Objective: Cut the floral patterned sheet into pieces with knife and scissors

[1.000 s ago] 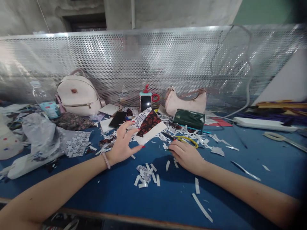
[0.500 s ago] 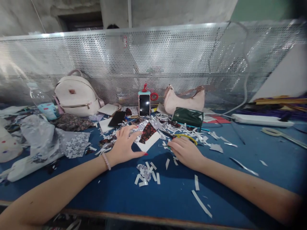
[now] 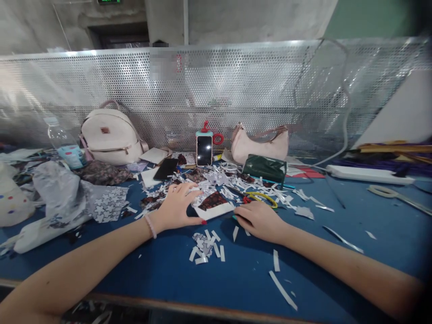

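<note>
In the head view, the left hand (image 3: 175, 208) is lying flat with fingers spread on a white card bearing a dark red patterned fabric swatch (image 3: 213, 205) near the blue tabletop's (image 3: 168, 270) middle, while the right hand (image 3: 259, 219), loosely curled and holding nothing, is touching the card's right edge beside yellow-handled scissors (image 3: 258, 197).

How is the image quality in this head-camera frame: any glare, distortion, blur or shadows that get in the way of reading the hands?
Head view: strong glare on the perforated metal screen; wide-angle bending toward the edges, dark vignette at right. A blurred patch sits on the screen. Both hands are fairly sharp: left hand on the patterned card, right hand casting a soft shadow on the blue table.
</note>
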{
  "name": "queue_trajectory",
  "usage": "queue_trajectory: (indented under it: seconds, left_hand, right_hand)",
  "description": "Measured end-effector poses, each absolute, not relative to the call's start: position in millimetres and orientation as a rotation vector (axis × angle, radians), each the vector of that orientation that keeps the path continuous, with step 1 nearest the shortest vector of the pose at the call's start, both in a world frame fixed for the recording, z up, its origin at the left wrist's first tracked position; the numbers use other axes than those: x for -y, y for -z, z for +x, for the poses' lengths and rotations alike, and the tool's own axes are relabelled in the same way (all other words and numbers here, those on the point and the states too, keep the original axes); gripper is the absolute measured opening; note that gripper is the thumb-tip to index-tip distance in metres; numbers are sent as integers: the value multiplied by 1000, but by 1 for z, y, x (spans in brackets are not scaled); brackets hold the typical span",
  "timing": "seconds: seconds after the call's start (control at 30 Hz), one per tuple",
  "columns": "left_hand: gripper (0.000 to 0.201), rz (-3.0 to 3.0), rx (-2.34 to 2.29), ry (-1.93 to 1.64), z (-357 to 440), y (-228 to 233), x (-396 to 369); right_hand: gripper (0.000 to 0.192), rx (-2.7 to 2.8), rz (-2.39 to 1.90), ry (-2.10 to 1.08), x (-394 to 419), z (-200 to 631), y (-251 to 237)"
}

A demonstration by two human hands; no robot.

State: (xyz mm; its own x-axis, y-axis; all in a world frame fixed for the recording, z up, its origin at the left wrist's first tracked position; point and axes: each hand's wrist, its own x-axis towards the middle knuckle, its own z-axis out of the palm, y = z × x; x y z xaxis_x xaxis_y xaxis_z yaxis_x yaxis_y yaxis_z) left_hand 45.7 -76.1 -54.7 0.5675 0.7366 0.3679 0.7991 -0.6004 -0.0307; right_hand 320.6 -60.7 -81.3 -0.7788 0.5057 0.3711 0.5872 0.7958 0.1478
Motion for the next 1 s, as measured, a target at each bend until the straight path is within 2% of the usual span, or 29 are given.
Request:
queue_trajectory:
  seconds: [0.37,0.63,1.0]
  left_hand:
    - [39,-2706,1269,376,39,63,67]
    - [50,-2740,1286,358,40,65,67]
    - [48,-2747,1322,375,40,68,66]
  right_hand:
    - [25,2672,-739,318,62,321,79]
    - [27,2614,-614,377,63,322,79]
    - [28,2688,-627,272,64,320,78]
